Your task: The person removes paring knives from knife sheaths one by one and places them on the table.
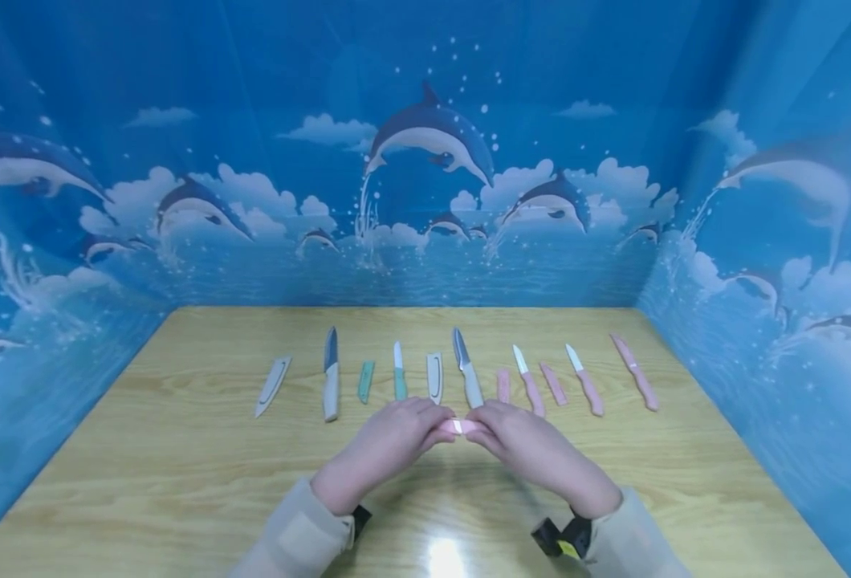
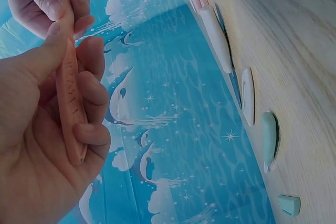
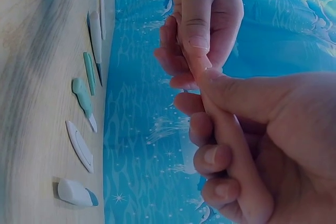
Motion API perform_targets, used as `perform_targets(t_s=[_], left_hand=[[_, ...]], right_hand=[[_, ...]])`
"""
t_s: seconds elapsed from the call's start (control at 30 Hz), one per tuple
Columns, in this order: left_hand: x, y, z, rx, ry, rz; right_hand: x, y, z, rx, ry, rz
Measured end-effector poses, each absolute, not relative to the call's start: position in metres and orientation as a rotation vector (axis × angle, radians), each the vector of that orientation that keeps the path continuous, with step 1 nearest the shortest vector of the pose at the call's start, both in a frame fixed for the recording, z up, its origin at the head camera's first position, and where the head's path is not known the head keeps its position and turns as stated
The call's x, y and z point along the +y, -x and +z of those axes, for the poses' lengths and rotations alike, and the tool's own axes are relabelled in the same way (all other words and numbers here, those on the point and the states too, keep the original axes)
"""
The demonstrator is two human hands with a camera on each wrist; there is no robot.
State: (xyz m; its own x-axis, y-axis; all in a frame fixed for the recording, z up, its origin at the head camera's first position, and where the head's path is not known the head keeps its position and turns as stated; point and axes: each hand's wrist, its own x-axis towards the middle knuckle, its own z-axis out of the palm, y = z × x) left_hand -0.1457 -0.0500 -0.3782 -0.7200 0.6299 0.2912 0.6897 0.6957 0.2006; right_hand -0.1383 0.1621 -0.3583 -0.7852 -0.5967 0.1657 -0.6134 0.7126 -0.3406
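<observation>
Above the middle of the table, my left hand (image 1: pixel 404 429) grips a slotted pink knife sheath (image 2: pixel 71 103), its fingers curled round it. Facing it, my right hand (image 1: pixel 515 437) grips the smooth pink handle of a knife (image 3: pixel 239 161), with the thumb laid along it. Sheath and handle line up end to end, and the thumbs nearly meet. A small white sliver shows between the hands in the head view; most of the blade is hidden. Just beyond the hands lie a white sheath (image 1: pixel 435 377) and a white-handled knife (image 1: pixel 472 387).
Along the back of the table lie another white sheath (image 1: pixel 272 387), another white-handled knife (image 1: pixel 331 393), a green sheath (image 1: pixel 365 382) and a green-handled knife (image 1: pixel 400 381). To the right are pink sheaths (image 1: pixel 553 384), bare pink-handled knives (image 1: pixel 590 393) and a sheathed pink knife (image 1: pixel 644 388). A dolphin-print curtain (image 1: pixel 425 265) encloses the table.
</observation>
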Motion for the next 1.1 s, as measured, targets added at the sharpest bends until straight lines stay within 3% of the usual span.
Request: perform_targets(t_s=[1.1], left_hand=[[-0.0519, 0.1466, -0.3749, -2.705, 1.083, -0.474]], right_hand=[[0.1675, 0.1403, -0.3553, -2.87, -1.029, 0.559]])
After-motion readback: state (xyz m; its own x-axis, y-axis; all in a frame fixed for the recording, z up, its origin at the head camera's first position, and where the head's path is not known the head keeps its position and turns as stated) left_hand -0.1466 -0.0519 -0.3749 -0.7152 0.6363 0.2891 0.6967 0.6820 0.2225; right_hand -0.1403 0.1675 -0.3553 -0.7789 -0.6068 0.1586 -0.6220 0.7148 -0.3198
